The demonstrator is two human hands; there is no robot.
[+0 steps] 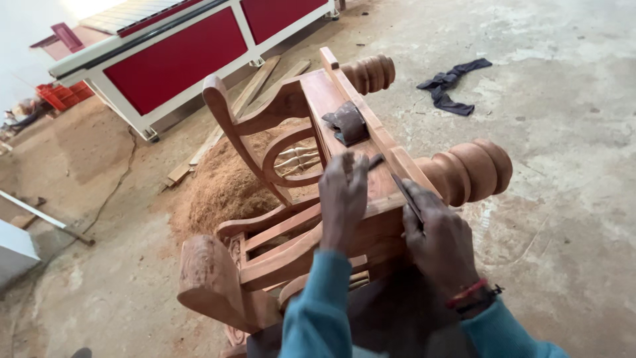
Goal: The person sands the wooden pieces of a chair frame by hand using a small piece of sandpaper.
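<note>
Carved wooden chair lay tipped on side on concrete floor, turned legs pointing away. Left hand pressed flat on seat rail, fingers together, gripping nothing. Right hand closed on thin dark blade, edge laid along rail joint. Folded sandpaper rested loose further up rail. Sawdust pile lay beside chair.

Risks, judged: blade slip toward left fingers close by; chair rocking under pressure; sandpaper sliding off tilted rail.

Dark rag, sawdust heap, red-panelled machine, planks.
</note>
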